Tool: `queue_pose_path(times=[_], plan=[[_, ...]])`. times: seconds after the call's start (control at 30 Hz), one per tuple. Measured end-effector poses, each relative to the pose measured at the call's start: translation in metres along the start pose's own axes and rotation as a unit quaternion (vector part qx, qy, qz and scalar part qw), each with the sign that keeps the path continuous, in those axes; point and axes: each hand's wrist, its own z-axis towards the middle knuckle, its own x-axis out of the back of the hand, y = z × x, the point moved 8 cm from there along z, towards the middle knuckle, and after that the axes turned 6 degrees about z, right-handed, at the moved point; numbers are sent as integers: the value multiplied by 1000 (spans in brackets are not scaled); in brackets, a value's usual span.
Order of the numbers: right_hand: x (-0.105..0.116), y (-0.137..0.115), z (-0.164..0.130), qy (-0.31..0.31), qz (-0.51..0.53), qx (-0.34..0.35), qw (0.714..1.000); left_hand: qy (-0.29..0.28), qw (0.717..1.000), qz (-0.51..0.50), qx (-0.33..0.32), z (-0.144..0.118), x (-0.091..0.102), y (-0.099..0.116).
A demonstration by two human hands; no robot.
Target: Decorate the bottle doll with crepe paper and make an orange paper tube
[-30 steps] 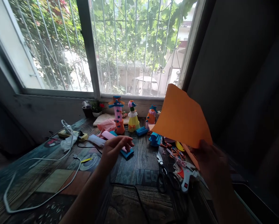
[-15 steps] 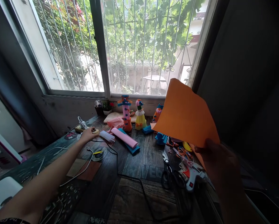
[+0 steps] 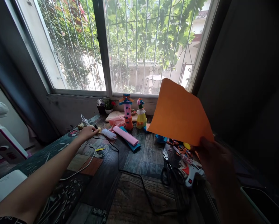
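Observation:
My right hand (image 3: pixel 217 155) pinches the lower right corner of a large orange sheet (image 3: pixel 180 113), felt or stiff paper, raised above the table's right side. It curves slightly and hides part of what stands behind. At the far left of the table, my left hand (image 3: pixel 87 133) reaches to a pale yellow power strip (image 3: pixel 98 130). Its fingers are closed at a small black plug (image 3: pixel 96 126) on the strip, mostly covered by the hand. A white plug (image 3: pixel 84 120) sits farther along the strip. Beside my left fingertips lie clear glue sticks (image 3: pixel 109 134).
Pink roll (image 3: pixel 125 136) and blue roll (image 3: pixel 135 148) lie mid-table. Behind stand a pink-orange figure (image 3: pixel 127 113) and yellow-dressed figure (image 3: pixel 141 118). Scissors (image 3: pixel 167 165), a glue gun (image 3: pixel 192 174) and scraps lie right. A black cord (image 3: pixel 141 183) crosses the table; clear tape (image 3: pixel 102 150) lies left.
The orange sheet and my right hand have shifted left, covering the figure at the back right. My left hand stays at the power strip. The view has turned slightly.

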Motion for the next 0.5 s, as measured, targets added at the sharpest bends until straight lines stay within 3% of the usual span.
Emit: queue_pose_path(times=[0.13, 0.3, 0.37, 0.43, 0.47, 0.5], plan=[[-1, 7, 0, -13, -41, -1, 999, -33, 996, -59, 52, -3, -33, 16], [-11, 16, -3, -70, -102, 18, 992, -169, 956, -236, 32, -45, -94, 97], [-18, 18, -7, -102, -120, 21, 987, -209, 928, -309, 18, -69, -105, 134], [-28, 19, -13, -150, -134, 28, 979, -248, 865, -435, 10, -91, -109, 165], [-34, 18, -17, -172, -142, 38, 974, -242, 854, -461, 4, -98, -107, 175], [-40, 16, -21, -195, -151, 51, 968, -194, 854, -483, 2, -99, -100, 179]])
